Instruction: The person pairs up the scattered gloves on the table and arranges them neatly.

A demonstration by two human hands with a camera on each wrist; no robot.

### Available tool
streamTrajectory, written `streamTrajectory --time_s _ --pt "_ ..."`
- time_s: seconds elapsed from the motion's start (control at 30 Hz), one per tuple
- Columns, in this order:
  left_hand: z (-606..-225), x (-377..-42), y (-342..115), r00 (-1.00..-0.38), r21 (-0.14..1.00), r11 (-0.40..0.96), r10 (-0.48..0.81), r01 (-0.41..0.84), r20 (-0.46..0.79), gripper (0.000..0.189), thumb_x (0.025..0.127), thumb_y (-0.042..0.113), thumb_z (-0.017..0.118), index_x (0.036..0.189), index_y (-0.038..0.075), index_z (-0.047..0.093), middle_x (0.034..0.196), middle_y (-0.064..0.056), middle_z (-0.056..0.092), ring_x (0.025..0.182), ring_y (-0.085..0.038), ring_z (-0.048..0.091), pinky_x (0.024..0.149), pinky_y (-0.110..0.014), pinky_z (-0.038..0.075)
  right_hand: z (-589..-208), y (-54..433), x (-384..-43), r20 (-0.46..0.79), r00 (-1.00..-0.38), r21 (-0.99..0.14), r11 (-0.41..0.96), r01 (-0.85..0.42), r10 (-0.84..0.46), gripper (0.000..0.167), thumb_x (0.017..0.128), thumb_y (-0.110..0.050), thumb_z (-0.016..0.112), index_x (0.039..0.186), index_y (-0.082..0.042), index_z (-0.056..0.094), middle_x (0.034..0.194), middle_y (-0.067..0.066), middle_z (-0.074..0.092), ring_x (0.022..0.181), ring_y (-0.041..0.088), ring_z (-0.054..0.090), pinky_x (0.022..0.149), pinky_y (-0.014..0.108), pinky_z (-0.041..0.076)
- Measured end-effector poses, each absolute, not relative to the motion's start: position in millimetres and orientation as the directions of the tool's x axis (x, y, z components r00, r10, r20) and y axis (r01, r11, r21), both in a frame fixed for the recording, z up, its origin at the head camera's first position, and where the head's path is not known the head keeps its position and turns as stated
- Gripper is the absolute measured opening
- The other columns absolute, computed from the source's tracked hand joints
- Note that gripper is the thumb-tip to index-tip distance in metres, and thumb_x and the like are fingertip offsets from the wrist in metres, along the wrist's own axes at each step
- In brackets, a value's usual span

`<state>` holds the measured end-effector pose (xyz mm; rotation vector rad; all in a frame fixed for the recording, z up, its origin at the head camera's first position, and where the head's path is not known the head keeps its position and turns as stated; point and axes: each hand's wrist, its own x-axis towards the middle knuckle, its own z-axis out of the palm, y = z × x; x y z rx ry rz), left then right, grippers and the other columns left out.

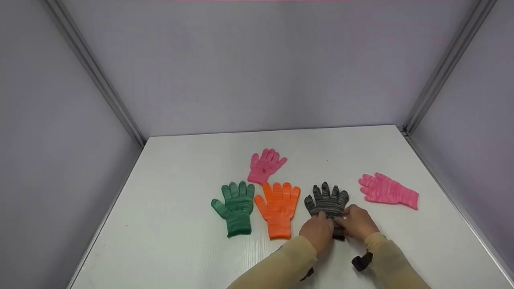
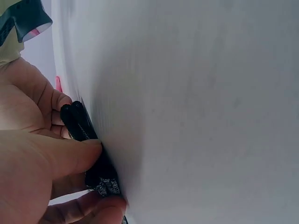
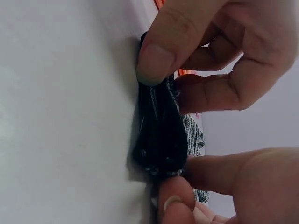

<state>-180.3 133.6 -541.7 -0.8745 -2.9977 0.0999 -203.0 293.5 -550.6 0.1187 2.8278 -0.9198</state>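
Observation:
A black-and-grey striped knit glove (image 1: 329, 202) lies flat, fingers pointing away from me, its dark cuff (image 3: 159, 126) toward me. My left hand (image 1: 318, 233) is over the left side of the cuff, and in the left wrist view its thumb (image 2: 79, 156) lies on the dark knit with fingers beneath. On the cuff's other side, my right hand (image 1: 358, 222) pinches the edge between thumb and fingertips. Left of this glove lie an orange glove (image 1: 279, 210) and a green glove (image 1: 237, 208), both flat. The hands partly hide the cuff in the head view.
One pink glove (image 1: 266, 165) lies behind the orange one, close to its fingertips. Another pink glove (image 1: 387, 190) lies sideways at the right. The white table (image 1: 172, 200) is bounded by grey panels (image 1: 261, 68) at the back and sides.

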Motion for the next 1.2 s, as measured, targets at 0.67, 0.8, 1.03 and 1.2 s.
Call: streamTrajectory --time_s 0.67,0.8,1.03,1.2 --pt "-542 -183 135 -0.851 -0.027 0.851 0.524 0.524 -0.028 0.013 0.095 0.022 0.059 0.098 0.018 0.072 0.086 -0.001 0.058 0.070 -0.012 0.059 0.061 -0.025 0.052 -550 290 -195 -0.256 -0.967 -0.632 0.753 0.180 0.016 0.029 0.087 -0.024 0.066 0.064 -0.008 0.059 0.055 0.003 0.058 0.048 0.014 0.053 0.047 0.029 0.043" --pt "-543 -182 135 -0.851 -0.026 0.851 0.525 0.525 -0.014 0.013 0.095 0.022 0.060 0.097 0.018 0.072 0.085 -0.001 0.059 0.071 -0.013 0.060 0.061 -0.025 0.052 -549 290 -194 -0.257 -0.966 -0.616 0.768 0.174 0.012 0.028 0.087 -0.025 0.066 0.066 -0.009 0.058 0.055 0.002 0.057 0.048 0.015 0.053 0.048 0.029 0.042" --pt "-541 -180 134 -0.837 -0.046 0.835 0.546 0.548 -0.048 0.014 0.096 0.022 0.058 0.100 0.017 0.070 0.089 -0.001 0.059 0.072 -0.012 0.059 0.061 -0.025 0.052 -543 288 -190 -0.154 -0.988 -0.566 0.822 0.062 -0.031 0.021 0.084 -0.024 0.070 0.077 -0.011 0.055 0.068 0.000 0.054 0.062 0.015 0.049 0.057 0.031 0.039" --pt "-540 -183 132 -0.841 -0.049 0.840 0.536 0.540 -0.065 0.015 0.097 0.023 0.057 0.100 0.018 0.071 0.091 -0.001 0.060 0.073 -0.012 0.059 0.064 -0.024 0.052 -543 281 -187 -0.137 -0.980 -0.570 0.820 -0.043 -0.147 0.010 0.084 -0.014 0.072 0.084 -0.015 0.062 0.071 -0.002 0.054 0.065 0.014 0.050 0.060 0.032 0.041"
